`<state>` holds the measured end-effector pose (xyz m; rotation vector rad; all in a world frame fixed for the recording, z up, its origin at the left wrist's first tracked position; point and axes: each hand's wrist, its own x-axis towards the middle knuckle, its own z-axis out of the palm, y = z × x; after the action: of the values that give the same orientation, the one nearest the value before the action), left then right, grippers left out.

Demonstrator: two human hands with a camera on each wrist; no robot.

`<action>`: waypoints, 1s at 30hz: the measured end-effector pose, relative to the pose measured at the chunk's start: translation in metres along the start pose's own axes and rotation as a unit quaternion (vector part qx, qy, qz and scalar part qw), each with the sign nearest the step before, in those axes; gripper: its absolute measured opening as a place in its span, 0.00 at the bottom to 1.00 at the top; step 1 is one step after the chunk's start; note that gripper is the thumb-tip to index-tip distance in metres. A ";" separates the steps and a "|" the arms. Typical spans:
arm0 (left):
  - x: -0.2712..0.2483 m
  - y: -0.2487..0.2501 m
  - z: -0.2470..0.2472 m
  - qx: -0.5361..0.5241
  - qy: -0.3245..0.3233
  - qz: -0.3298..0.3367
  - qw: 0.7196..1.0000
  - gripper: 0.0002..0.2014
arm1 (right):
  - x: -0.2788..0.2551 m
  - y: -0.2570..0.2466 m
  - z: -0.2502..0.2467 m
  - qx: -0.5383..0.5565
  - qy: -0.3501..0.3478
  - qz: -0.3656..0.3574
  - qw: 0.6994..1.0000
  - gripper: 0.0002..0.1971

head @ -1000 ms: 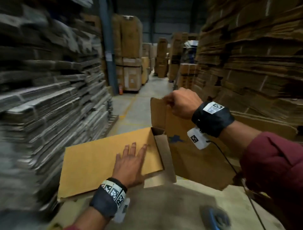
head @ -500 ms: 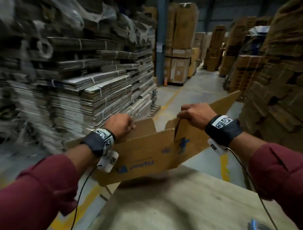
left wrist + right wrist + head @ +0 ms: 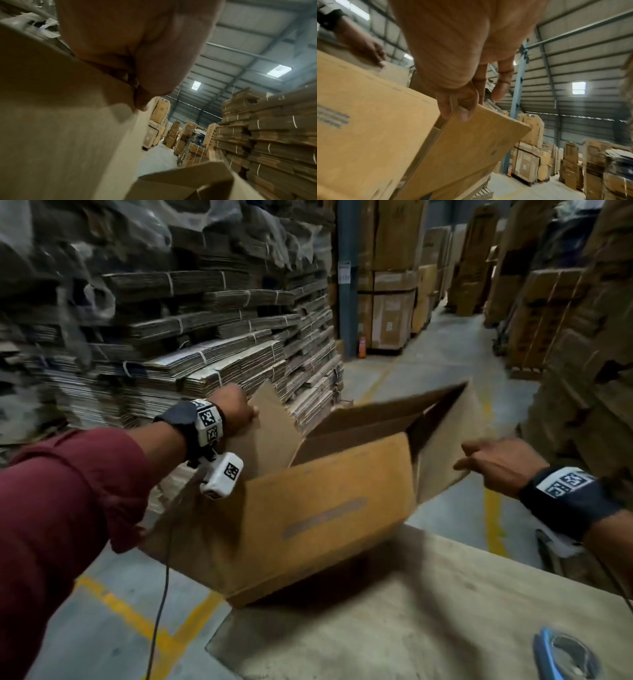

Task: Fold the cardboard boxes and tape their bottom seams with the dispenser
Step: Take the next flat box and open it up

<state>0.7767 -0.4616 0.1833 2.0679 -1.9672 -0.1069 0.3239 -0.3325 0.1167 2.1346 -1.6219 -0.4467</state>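
A brown cardboard box point(image 3: 325, 508) is opened into a square tube, held in the air above the far edge of the table point(image 3: 428, 621). My left hand point(image 3: 236, 409) grips its left flap point(image 3: 270, 433), with the fingers curled over the flap's edge point(image 3: 133, 86). My right hand point(image 3: 493, 462) pinches the right flap point(image 3: 445, 446) between thumb and forefinger point(image 3: 460, 108). The box point(image 3: 373, 121) fills the lower left of the right wrist view. A blue tape dispenser point(image 3: 565, 655) lies on the table at the bottom right.
Tall stacks of flattened cardboard point(image 3: 205, 337) rise on the left, and more stacks point(image 3: 589, 371) on the right. An aisle of grey floor point(image 3: 428, 364) with yellow lines runs ahead to large cartons point(image 3: 390, 302) and a blue column point(image 3: 347, 278).
The flat box has been lifted and pulled open into a tube. My hands have moved apart, each on an outer flap. My view has swung to the left.
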 end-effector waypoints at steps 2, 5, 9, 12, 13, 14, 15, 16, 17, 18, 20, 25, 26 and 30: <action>-0.004 0.007 0.004 -0.006 -0.001 -0.002 1.000 0.17 | -0.011 -0.001 0.003 -0.006 -0.044 -0.003 0.999 0.25; -0.010 0.018 0.017 -0.022 -0.007 -0.007 1.000 0.17 | -0.019 -0.001 0.014 -0.009 -0.080 -0.006 0.997 0.26; -0.018 0.029 0.033 -0.053 -0.016 -0.016 0.998 0.14 | -0.023 -0.001 0.019 0.032 -0.133 0.011 0.991 0.29; -0.023 0.038 0.047 -0.069 -0.024 -0.014 0.997 0.13 | -0.023 -0.019 0.020 0.068 -0.133 -0.011 0.989 0.48; -0.024 0.041 0.053 -0.075 -0.025 -0.015 0.997 0.12 | -0.020 -0.031 0.015 0.088 -0.112 -0.035 0.989 0.58; -0.026 0.045 0.058 -0.081 -0.030 -0.015 0.996 0.12 | -0.016 -0.047 0.010 0.118 -0.089 -0.066 0.987 0.65; -0.028 0.049 0.063 -0.089 -0.039 -0.016 0.995 0.12 | -0.010 -0.065 0.005 0.153 -0.076 -0.099 0.980 0.69; -0.030 0.053 0.068 -0.097 -0.049 -0.014 0.994 0.12 | -0.004 -0.083 0.001 0.187 -0.076 -0.128 0.971 0.70; -0.032 0.058 0.073 -0.104 -0.057 -0.011 0.993 0.11 | 0.001 -0.100 0.000 0.214 -0.089 -0.144 0.962 0.69; -0.033 0.061 0.077 -0.113 -0.061 -0.008 0.992 0.11 | 0.006 -0.113 0.001 0.235 -0.104 -0.150 0.955 0.65; -0.034 0.059 0.085 -0.124 -0.055 -0.008 0.991 0.10 | 0.009 -0.123 0.004 0.267 -0.100 -0.132 0.950 0.46; -0.033 0.016 0.081 -0.172 -0.010 -0.073 0.982 0.10 | -0.043 -0.099 0.016 0.210 -0.061 -0.137 0.966 0.15; -0.033 0.005 0.077 -0.193 0.002 -0.093 0.977 0.09 | -0.059 -0.089 0.016 0.189 -0.080 -0.155 0.966 0.14; -0.026 -0.040 0.060 -0.247 0.049 -0.201 0.947 0.10 | -0.096 -0.044 0.003 0.147 -0.128 -0.132 0.972 0.12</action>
<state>0.7986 -0.4435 0.1122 2.0381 -1.2653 -0.5119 0.3331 -0.2302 0.0923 2.6259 -1.6246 -0.6186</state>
